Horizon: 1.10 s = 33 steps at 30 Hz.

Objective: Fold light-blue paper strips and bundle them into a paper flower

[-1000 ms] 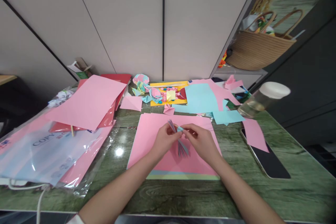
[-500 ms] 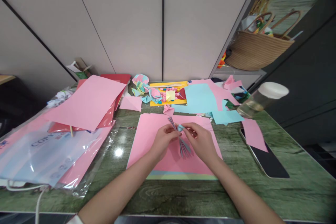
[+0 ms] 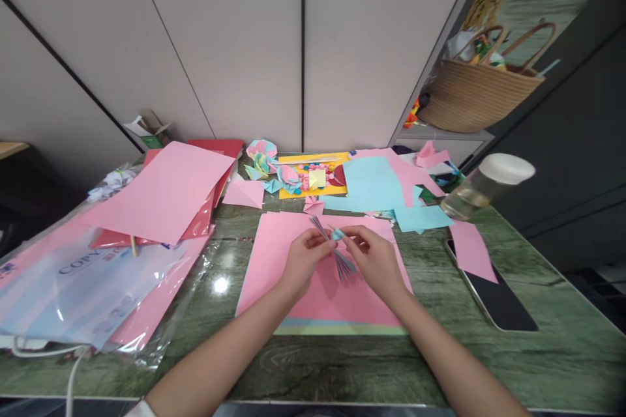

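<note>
Over a stack of pink paper [image 3: 274,273], both hands meet at a fan-pleated paper piece [image 3: 345,266] with thin grey-blue folds. My left hand [image 3: 306,257] is closed, pinching the pleated paper near its middle. My right hand [image 3: 374,254] is closed too, its thumb and fingertips on a small light-blue paper bit [image 3: 337,234] at the fan's middle. Whether that bit is part of the fan I cannot tell. Just beyond the stack lies a small folded pink paper [image 3: 313,205].
Folded paper flowers [image 3: 288,177] and a yellow card [image 3: 288,191] lie at the back. Blue sheets [image 3: 374,182], a lidded bottle [image 3: 472,192] and a phone [image 3: 508,309] are on the right. Pink sheets and a plastic bag [image 3: 98,287] cover the left. A woven basket [image 3: 479,94] stands on a shelf.
The pleated fan has turned slightly, its lower folds less spread and nearer my right hand. The fingers have shifted a little around the blue bit; both hands keep their hold.
</note>
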Available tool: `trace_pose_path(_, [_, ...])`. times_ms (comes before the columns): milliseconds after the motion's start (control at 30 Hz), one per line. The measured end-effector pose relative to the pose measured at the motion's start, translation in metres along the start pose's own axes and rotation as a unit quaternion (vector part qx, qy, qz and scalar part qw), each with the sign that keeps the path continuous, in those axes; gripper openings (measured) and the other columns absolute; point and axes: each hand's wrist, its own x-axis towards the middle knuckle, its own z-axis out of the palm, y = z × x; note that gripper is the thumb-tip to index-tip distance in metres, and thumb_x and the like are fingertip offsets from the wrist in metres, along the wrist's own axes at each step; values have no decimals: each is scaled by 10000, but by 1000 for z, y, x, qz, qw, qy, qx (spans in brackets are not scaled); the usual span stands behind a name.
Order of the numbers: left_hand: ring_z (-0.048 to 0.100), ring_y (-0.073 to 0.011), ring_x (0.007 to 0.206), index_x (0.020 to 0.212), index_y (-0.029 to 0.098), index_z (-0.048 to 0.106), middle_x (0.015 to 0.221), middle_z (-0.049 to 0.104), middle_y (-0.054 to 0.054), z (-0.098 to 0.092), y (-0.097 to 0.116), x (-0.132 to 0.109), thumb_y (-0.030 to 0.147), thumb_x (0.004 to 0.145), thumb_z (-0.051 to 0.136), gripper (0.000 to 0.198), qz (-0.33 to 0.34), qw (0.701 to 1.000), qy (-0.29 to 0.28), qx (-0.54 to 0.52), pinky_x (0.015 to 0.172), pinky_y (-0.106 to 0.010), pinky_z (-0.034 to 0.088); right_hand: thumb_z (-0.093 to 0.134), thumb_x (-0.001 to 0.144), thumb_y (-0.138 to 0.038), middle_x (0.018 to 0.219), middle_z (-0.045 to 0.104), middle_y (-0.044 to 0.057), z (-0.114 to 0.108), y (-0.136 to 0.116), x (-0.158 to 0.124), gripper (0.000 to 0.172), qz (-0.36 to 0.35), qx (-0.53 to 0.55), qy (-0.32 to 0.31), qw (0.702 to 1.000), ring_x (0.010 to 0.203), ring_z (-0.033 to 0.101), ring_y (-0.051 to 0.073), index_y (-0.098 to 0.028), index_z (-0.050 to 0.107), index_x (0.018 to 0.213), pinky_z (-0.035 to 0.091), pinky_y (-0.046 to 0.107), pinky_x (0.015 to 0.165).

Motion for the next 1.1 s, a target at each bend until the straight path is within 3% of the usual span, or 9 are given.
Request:
trace_pose_path(367, [552,-119,771,880,171,600,843,616,-36,1,-1,-1,195,622,639,263,-10,1000,9,-3,713,-240,406,441,801,-246,877,643,29,8,1,-4,185,1,2,6,1000,685,583,131,-207,592,900,454,250,612])
trace_pose_path(567, [544,-144,804,878,160,610,847,601,-45,-1,-3,-2,205,622,637,261,-10,999,-18,-31,748,-268,409,423,815,-240,866,632,35,13,3,-8,194,-50,-57,28,997,727,584,143,-214,574,934,455,261,637])
trace_pose_path(767, [531,-114,740,864,164,607,815,579,-27,0,-4,-3,303,644,659,265,-15,999,1,-36,701,-251,416,400,825,-184,858,628,37,16,4,-11,213,-104,-105,27,989,800,575,156,-223,575,939,440,269,685])
trace_pose_path(967, [568,-163,789,828,130,616,839,622,-69,-2,-5,0,334,656,646,268,33,999,0,24,757,-304,428,454,801,-218,895,614,36,11,0,-9,178,-56,-44,0,997,762,581,141,-224,572,935,468,251,629])
trace_pose_path(1100, [564,-153,772,852,140,613,810,619,-50,-4,-3,1,323,646,652,278,35,999,21,33,748,-301,433,444,813,-272,910,637,38,5,1,-6,216,-32,-31,-34,998,746,595,142,-227,588,968,477,265,642])
